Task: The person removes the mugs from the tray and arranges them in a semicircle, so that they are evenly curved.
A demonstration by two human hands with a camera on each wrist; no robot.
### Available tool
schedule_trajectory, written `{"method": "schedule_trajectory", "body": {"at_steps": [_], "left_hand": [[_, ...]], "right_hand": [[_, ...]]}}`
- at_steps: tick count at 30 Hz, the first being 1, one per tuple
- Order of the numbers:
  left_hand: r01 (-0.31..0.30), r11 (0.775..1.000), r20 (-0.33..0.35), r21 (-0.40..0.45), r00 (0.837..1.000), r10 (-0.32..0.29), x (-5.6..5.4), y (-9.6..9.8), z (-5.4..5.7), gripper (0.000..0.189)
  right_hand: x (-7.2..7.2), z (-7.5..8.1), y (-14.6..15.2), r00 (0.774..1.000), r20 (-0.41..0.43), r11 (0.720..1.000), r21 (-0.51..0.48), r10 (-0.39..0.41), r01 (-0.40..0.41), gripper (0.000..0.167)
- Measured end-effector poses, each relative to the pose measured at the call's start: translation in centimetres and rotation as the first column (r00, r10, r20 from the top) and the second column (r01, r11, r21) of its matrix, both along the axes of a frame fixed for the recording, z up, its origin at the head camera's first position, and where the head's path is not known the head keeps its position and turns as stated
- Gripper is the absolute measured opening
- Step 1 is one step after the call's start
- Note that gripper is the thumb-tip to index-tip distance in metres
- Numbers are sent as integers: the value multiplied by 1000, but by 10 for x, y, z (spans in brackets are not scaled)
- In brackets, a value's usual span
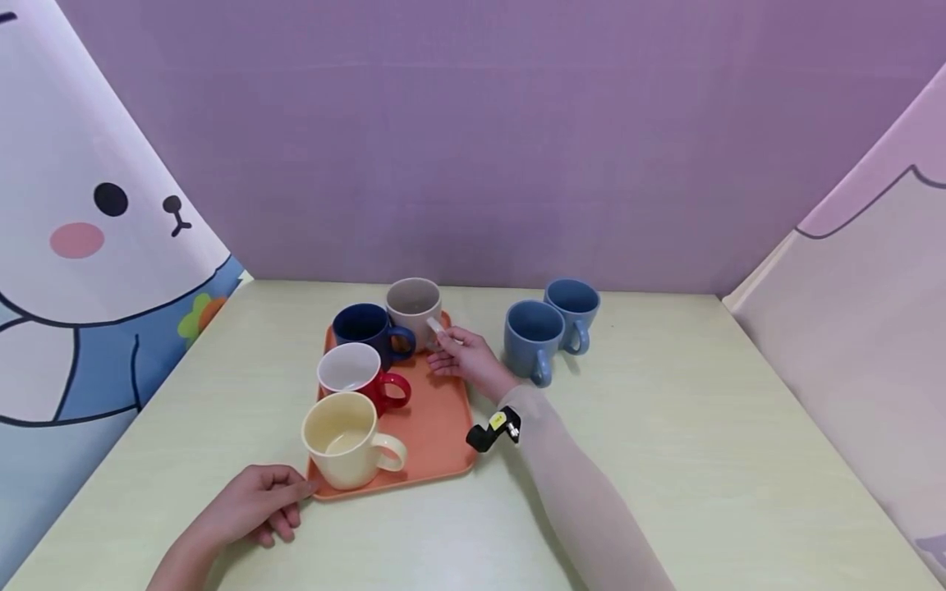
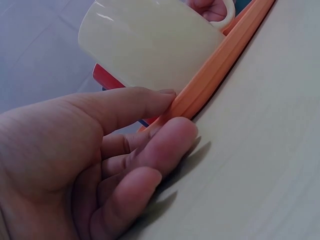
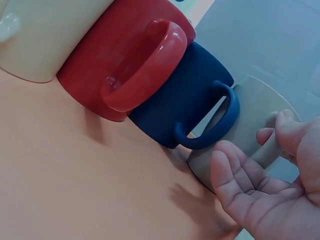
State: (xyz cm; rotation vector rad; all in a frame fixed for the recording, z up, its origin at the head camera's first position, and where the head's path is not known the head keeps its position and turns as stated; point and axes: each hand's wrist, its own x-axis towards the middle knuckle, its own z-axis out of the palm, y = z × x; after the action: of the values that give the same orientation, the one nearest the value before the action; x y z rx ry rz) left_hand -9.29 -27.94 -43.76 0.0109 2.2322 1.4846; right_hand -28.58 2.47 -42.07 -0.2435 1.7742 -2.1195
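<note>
My right hand (image 1: 473, 363) pinches the handle of a grey mug (image 3: 250, 107) between thumb and finger, its other fingers loosely bent beside the mug. The grey mug stands at the far end of an orange tray (image 1: 436, 423). In a row down the tray's left side follow a dark blue mug (image 1: 362, 326), a red mug (image 3: 90, 65) with a white inside, and a cream mug (image 1: 343, 455) at the near corner. Their handles point right. At that corner my left hand (image 1: 254, 502) pinches the tray's rim, thumb on top, as the left wrist view shows.
To the tray's right, two blue-grey mugs (image 1: 528, 341) stand close together on the pale table (image 1: 702, 443), near my right forearm. A purple backdrop (image 1: 473, 148) rises behind the table. Printed cartoon panels (image 1: 66, 328) flank both sides.
</note>
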Motion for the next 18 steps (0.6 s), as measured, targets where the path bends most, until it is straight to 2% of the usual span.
{"method": "schedule_trajectory", "body": {"at_steps": [7, 18], "left_hand": [[8, 1000, -7, 14, 1000, -8, 0, 1, 2, 28], [3, 1000, 0, -6, 1000, -3, -1, -3, -6, 28]], "right_hand": [[4, 3, 2, 1000, -19, 1000, -5, -22, 22, 23], [9, 10, 11, 998, -49, 999, 22, -32, 33, 23]]}}
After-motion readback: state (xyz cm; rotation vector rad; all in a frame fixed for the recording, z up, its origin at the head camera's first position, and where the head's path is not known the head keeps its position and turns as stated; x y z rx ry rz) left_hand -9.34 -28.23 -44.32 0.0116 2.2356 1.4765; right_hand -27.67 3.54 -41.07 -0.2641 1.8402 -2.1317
